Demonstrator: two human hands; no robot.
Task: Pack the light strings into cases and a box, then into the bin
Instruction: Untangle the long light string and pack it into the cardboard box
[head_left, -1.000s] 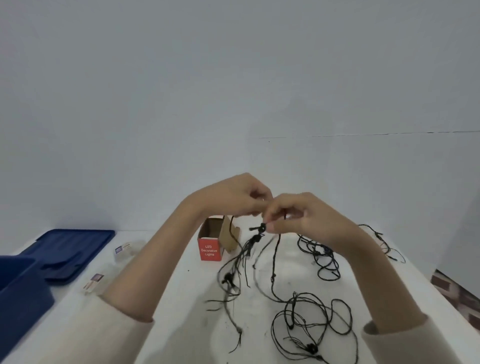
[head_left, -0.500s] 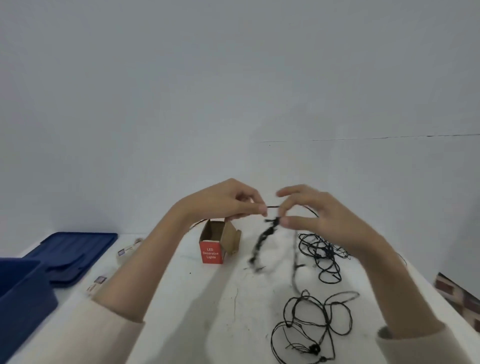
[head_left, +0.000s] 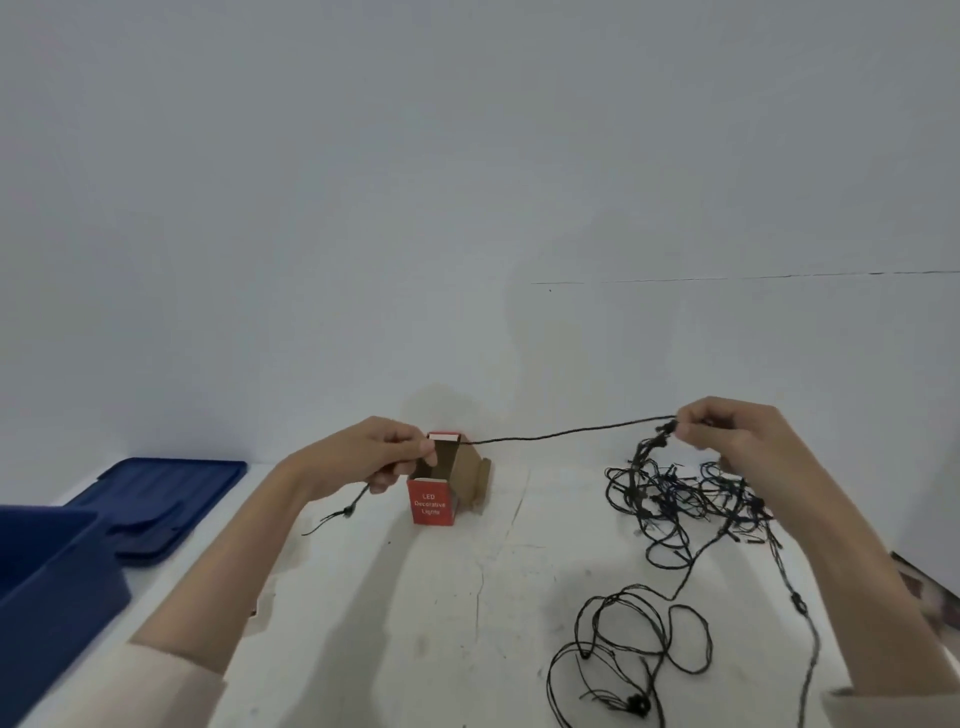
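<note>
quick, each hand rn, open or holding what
Left hand: closed, pinching the thin black wire light string near its end.
Right hand: closed, pinching the same string.

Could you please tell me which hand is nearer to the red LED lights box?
Left. The left hand pinches the light string just left of the open red LED lights box; the right hand pinches it far to the box's right.

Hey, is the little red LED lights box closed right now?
No, the red box has its top flaps folded open, showing bare cardboard inside.
</note>
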